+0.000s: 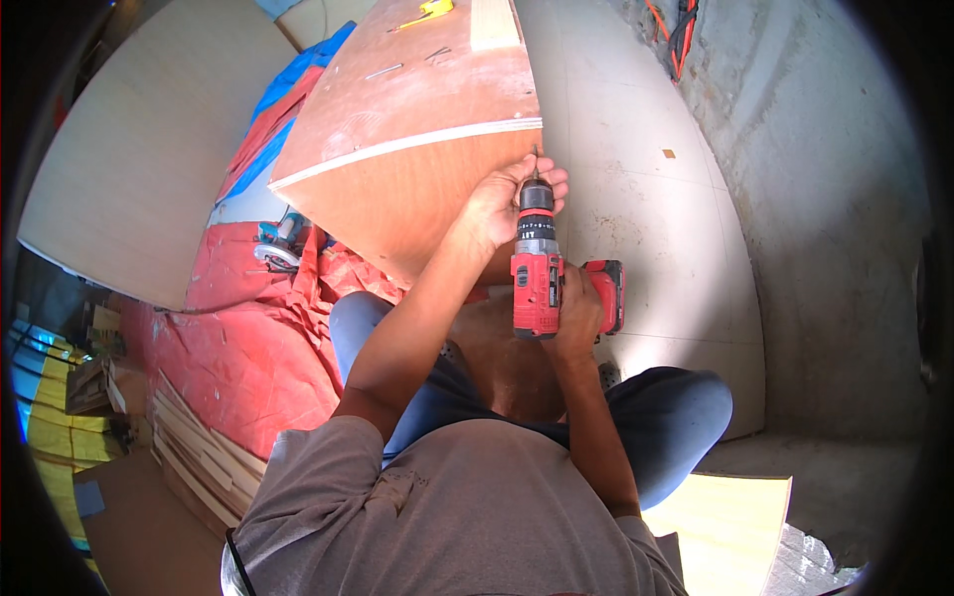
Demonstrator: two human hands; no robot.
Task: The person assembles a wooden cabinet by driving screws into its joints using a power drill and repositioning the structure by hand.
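Observation:
My right hand (pixel 576 313) is wrapped round the handle of a red and black cordless drill (pixel 538 283), which points away from me. At its front, my left hand (pixel 505 199) is closed about the thin drill bit (pixel 536 167), just ahead of the black chuck (pixel 536 194). Some of its fingers are hidden behind the chuck. The bit's tip lies close to the right end of a wooden panel (pixel 417 184), just below its pale top edge. Whether the tip touches the wood I cannot tell.
On the box-like top (pixel 427 89) lie a yellow tape measure (pixel 434 9), a few thin metal pieces (pixel 385 71) and a pale board (pixel 494 25). A circular saw (pixel 279 243) rests on red sheeting (pixel 234 348) at left, near stacked wood strips (pixel 204 447). A concrete wall (pixel 825 199) stands right.

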